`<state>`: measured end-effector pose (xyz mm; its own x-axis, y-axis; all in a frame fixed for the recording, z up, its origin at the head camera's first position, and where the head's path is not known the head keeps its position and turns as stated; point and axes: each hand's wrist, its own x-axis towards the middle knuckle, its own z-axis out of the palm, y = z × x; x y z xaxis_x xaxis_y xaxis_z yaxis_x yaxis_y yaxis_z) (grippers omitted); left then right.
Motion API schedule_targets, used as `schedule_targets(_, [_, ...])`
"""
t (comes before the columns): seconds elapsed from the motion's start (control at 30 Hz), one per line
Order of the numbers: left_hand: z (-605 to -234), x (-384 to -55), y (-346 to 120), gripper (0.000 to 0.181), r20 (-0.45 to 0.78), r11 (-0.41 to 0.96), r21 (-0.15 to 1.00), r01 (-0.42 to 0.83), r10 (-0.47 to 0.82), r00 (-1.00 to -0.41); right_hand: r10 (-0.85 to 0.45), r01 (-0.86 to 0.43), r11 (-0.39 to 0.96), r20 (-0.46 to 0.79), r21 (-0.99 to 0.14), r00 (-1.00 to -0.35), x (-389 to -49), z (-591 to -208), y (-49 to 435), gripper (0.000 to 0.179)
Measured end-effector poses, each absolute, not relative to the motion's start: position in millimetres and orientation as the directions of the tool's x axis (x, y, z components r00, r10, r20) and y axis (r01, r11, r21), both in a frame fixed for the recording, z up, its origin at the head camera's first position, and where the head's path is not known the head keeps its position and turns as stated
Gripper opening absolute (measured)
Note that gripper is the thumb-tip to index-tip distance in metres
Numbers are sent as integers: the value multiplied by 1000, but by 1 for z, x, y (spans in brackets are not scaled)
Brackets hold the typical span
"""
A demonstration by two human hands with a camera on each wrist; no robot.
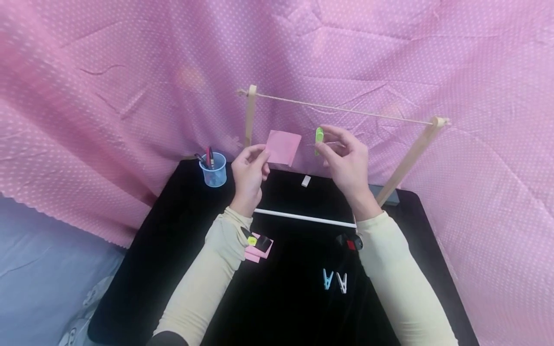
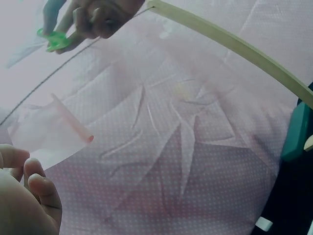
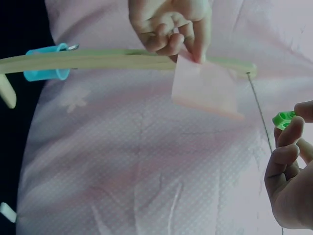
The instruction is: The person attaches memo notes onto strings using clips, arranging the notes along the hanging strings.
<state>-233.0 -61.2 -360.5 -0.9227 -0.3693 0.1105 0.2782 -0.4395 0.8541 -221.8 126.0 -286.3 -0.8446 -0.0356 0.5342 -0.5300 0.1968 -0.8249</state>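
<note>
My left hand [image 1: 249, 175] pinches a square of pink paper [image 1: 283, 147] by its left edge, holding it up before the rope. In the left wrist view the far edge of the paper [image 2: 51, 132] looks curled. A green clothespin [image 1: 319, 139] is pinched between the thumb and fingers of my right hand [image 1: 349, 161], a little right of the paper and apart from it. The rope [image 1: 342, 109] stretches between two wooden posts, above and behind both hands. In the right wrist view, the green clothespin [image 3: 283, 120] lies close to the rope in the picture.
The posts [image 1: 409, 161] and a white bar [image 1: 305, 218] stand over a black table. A blue cup of pens [image 1: 214, 170] is at the back left, a white eraser [image 1: 306, 181] at the back. More pink papers [image 1: 252, 258] lie under my left forearm; blue [image 1: 327, 279] and white clothespins [image 1: 342, 283] lie front right.
</note>
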Motion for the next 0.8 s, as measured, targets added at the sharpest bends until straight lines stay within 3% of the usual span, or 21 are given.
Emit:
schedule_targets(0.37, [-343, -255, -59, 9, 72, -492, 833, 253, -356, -932, -15, -434, 147, 437, -889, -899, -251, -257, 110, 33])
schedule_targets(0.8, [-333, -281, -63, 9, -15, -535, 828, 171, -326, -945, -19, -381, 249, 388, -891, -921, -297, -211, 83, 21])
